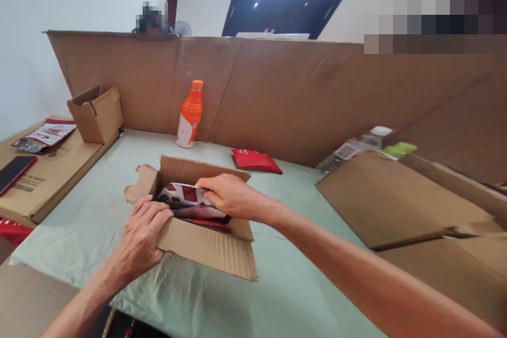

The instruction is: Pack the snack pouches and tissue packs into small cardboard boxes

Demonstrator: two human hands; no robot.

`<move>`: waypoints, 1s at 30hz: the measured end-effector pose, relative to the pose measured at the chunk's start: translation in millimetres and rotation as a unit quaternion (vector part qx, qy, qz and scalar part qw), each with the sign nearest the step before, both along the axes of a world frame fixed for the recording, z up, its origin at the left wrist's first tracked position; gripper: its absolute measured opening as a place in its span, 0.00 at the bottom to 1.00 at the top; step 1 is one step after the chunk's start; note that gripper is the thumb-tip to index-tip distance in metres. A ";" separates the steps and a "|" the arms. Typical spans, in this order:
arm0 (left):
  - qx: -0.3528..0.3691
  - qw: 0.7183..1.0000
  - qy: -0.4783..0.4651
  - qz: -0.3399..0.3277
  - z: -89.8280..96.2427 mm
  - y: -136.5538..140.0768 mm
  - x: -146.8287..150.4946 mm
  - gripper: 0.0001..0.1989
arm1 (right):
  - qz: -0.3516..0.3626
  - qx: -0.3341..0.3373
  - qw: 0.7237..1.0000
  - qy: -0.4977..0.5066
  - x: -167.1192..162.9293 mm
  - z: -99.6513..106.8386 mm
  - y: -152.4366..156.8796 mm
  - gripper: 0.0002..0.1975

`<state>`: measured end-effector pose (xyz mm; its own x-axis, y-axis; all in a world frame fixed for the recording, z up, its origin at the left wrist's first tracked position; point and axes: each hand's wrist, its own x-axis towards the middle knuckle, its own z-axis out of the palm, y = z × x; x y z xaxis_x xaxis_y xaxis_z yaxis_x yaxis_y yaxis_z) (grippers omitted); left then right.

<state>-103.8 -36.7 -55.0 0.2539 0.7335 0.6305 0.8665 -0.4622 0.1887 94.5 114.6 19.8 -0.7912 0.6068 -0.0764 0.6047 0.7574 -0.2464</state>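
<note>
An open cardboard box (pixel 209 257) sits on the pale green table cover, its flaps spread outward. My left hand (pixel 146 227) grips the box's near left corner, fingers over the edge and thumb below the flap. Inside the box, my right hand (pixel 225 196) pinches the top edge of a white and dark red packet (pixel 184 194). Other packets, one showing a red edge (pixel 209 223), lie in the box beside it; their lower parts are hidden by the box wall.
Behind the box lies a red packet (pixel 257 160); an orange bottle (pixel 190 116) stands farther back. A small open carton (pixel 97 116), a pouch (pixel 47 133) and a phone (pixel 16 173) rest at left. Cardboard (pixel 396 200) and a clear bottle (pixel 352 150) occupy the right. A tall cardboard screen (pixel 277 95) borders the back.
</note>
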 end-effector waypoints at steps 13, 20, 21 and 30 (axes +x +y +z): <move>0.058 0.991 -0.053 0.108 -3.6 -18.8 -4.5 0.27 | -0.077 -0.017 0.957 0.279 41.6 -20.6 -10.5 0.15; 0.023 0.971 -0.201 0.129 -25.1 -21.2 -16.6 0.40 | -0.226 0.070 0.848 0.474 90.4 -57.1 -26.9 0.12; 0.007 0.969 -0.215 0.121 -27.3 -18.8 -16.0 0.42 | -0.237 0.064 0.845 0.475 90.2 -61.1 -24.2 0.14; -0.006 0.972 -0.228 0.054 -20.4 -6.8 -8.7 0.39 | -0.198 -0.055 0.846 0.491 41.4 -60.6 44.7 0.19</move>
